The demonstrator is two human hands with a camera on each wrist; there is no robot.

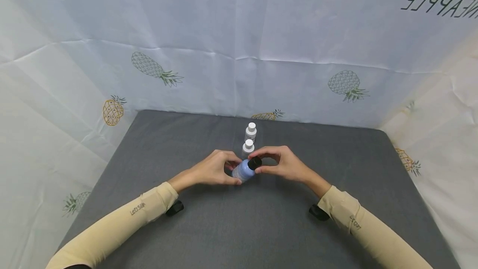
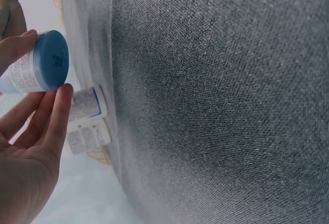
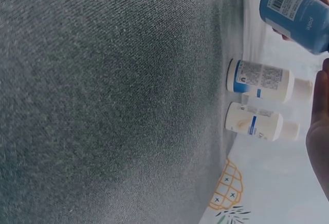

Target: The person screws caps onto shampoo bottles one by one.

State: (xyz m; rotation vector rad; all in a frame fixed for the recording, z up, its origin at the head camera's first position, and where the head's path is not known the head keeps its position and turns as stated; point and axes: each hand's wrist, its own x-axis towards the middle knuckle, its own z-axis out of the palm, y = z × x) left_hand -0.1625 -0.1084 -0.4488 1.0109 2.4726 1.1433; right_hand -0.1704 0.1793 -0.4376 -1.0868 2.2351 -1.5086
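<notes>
A blue bottle (image 1: 242,171) with a black cap (image 1: 255,162) is held tilted, its cap end toward the right. My left hand (image 1: 214,169) grips its lower body between thumb and fingers. At the other end my right hand (image 1: 285,163) pinches the black cap with thumb and fingertips. The left wrist view shows the bottle's round base (image 2: 54,59) raised off the cloth. From the right wrist, the blue bottle (image 3: 295,16) shows a white label with a barcode, and its cap is hidden past the frame's edge.
Just beyond the hands stand two white-capped bottles, a nearer one (image 1: 248,148) and a farther one (image 1: 251,131), both upright on the grey-covered table (image 1: 254,227). A pineapple-print curtain (image 1: 239,86) hangs behind the table's far edge.
</notes>
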